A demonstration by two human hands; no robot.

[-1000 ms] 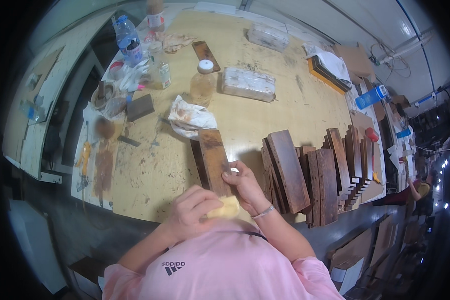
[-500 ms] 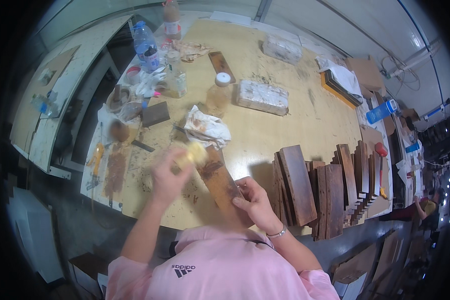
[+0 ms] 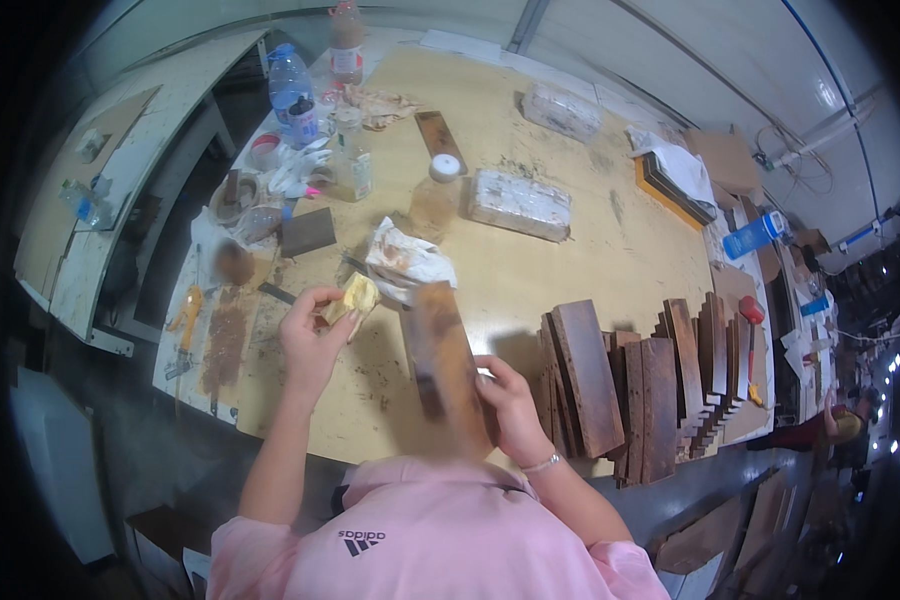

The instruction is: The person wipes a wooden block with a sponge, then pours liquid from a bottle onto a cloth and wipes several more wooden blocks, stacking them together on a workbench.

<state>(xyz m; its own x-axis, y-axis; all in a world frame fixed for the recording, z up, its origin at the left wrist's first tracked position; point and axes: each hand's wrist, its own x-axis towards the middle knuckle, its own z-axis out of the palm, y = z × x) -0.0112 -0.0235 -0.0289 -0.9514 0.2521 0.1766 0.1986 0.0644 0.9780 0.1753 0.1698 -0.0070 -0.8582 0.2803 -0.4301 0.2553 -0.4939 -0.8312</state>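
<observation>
My left hand [image 3: 312, 335] pinches a crumpled yellow cloth [image 3: 354, 302], held above the table and apart from the wood. In my right hand [image 3: 511, 405] is a brown wooden board [image 3: 448, 365], gripped by its right long edge and tilted up, slightly blurred. Its lower end is close to my shirt. A stained white rag [image 3: 408, 258] lies crumpled just beyond the board. Right of my right hand stand several dark wooden boards [image 3: 588, 378], stacked on edge in rows.
Beyond the rag are a white-capped bottle [image 3: 435, 200] and a wrapped block [image 3: 520, 203]. A dark flat block [image 3: 308, 232], a brown-stained cup [image 3: 234, 263] and an orange-handled tool [image 3: 184, 315] lie left. A red-headed tool [image 3: 751, 340] rests by the stacks.
The yellow cloth has come off the board as my left hand moved left and slightly down. My right hand has tipped the board up onto its edge.
</observation>
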